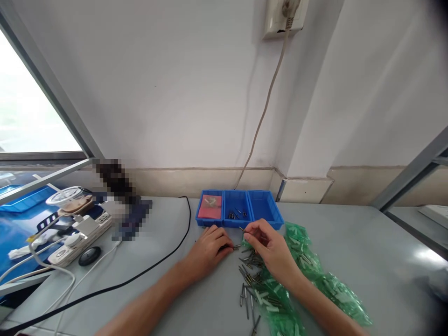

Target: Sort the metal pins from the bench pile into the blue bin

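Observation:
My left hand (211,246) rests low over the table, its thumb and fingers closed around a small metal pin (236,247) whose end pokes out to the right. My right hand (268,242) pinches another thin metal pin (242,229) between thumb and forefinger, just in front of the blue bins. Below it, several loose metal pins (247,276) lie scattered on the table. Green plastic bags (308,261) with small white and metal pieces inside spread under and beside my right forearm. The middle blue bin (237,196) holds several short metal pieces.
The left blue bin (198,215) contains a pink packet (210,212); the right blue bin (261,200) adjoins the middle one. A black cable (154,267) crosses the table. At left are a power strip (65,254) and a black round object (89,256). Behind stands a wall.

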Available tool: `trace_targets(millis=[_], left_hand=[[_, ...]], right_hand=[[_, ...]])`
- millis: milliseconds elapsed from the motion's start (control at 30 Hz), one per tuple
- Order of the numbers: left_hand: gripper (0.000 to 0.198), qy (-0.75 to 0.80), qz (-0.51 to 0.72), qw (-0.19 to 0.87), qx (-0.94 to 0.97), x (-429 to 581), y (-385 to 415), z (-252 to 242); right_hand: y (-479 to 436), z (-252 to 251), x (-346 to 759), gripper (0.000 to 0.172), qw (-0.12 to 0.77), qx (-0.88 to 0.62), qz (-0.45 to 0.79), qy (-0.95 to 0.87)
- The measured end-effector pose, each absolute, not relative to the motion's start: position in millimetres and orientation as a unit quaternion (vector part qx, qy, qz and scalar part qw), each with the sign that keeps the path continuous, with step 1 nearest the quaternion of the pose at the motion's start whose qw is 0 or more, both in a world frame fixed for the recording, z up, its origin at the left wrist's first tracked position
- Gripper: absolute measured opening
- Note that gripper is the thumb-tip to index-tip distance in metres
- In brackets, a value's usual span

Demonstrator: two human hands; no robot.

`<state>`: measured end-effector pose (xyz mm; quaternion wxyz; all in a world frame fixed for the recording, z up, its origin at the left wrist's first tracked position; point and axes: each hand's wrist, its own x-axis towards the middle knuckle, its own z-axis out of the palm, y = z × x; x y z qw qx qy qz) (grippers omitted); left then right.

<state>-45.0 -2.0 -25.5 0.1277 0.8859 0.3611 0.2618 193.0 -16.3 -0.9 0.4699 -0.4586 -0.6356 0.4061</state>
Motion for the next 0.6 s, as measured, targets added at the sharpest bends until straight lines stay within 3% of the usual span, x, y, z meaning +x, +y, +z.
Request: trace_targets(millis=[133, 400, 600], left_hand=[[0.011, 0.359, 0.265, 0.121, 0.887, -45.6, -3.0, -23.8], [0.015, 0.361, 0.262, 0.106, 0.889, -46.4, -1.9, -25.2], [0.020, 0.359, 0.271, 0.102, 0.887, -46.4, -0.7, -27.7]], right_hand=[[-19.2, -3.0, 190.4, 0.020, 0.457, -0.461, 0.342, -0.679], [-20.3, 0.0, 185.7, 0.046, 0.446, -0.440, 0.525, -0.575], [-19.2, 1.6, 185.5, 0.048, 0.468, -0.415, 0.591, -0.509]])
